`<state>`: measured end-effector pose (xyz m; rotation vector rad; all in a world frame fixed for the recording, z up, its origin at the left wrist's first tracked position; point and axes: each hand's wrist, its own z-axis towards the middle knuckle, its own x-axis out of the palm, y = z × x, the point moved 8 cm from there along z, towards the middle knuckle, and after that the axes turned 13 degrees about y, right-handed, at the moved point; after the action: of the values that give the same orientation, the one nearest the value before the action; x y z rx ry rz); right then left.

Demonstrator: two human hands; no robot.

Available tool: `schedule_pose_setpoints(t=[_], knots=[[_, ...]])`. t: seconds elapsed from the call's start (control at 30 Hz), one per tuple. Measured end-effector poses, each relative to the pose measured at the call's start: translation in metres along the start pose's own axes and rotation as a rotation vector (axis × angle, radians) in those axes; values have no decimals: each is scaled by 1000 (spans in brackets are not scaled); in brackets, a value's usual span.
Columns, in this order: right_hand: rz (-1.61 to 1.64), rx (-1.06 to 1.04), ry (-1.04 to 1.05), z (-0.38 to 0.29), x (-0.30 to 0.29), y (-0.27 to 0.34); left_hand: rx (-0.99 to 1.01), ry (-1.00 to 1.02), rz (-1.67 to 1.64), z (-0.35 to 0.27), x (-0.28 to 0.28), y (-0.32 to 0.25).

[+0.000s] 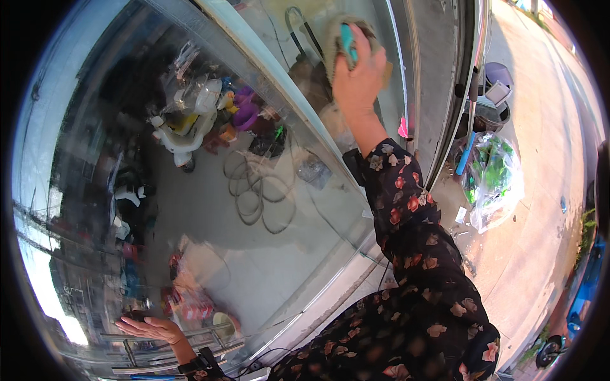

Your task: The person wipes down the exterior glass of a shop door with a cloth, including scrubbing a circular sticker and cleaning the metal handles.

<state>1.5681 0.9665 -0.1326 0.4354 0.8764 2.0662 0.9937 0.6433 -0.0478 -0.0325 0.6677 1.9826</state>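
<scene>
My right hand (360, 78) grips a round, fuzzy beige washing pad (333, 43) with a teal part under the fingers, and holds it against a glass pane (305, 28) at the top. The floral black sleeve covers that arm. At the lower left my left hand (152, 328) is spread out near the large glass pane (190, 266) and a metal door handle (176, 364); whether its palm touches the glass cannot be told. Nothing shows in its grasp. A metal frame edge (305, 114) runs between the two panes.
Behind the glass lie a coiled hose (248, 202), a white ride-on toy (183, 138) and purple containers (245, 114). At the right, a pole with a blue grip (465, 155) leans beside a dark bucket (495, 116) and a clear plastic bag (495, 176) with green contents on the pavement.
</scene>
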Motion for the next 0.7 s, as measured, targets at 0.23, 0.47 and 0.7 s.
schedule_pose_setpoints(t=[0.23,0.47,0.7], knots=[[66,979,90,-211,7,-343,5,-6,-12,4,9,-2],[-22,706,-32,-114,7,-244,-5,2,2,4,9,0],[50,76,-27,12,-14,-79,-10,44,16,0,6,-5]])
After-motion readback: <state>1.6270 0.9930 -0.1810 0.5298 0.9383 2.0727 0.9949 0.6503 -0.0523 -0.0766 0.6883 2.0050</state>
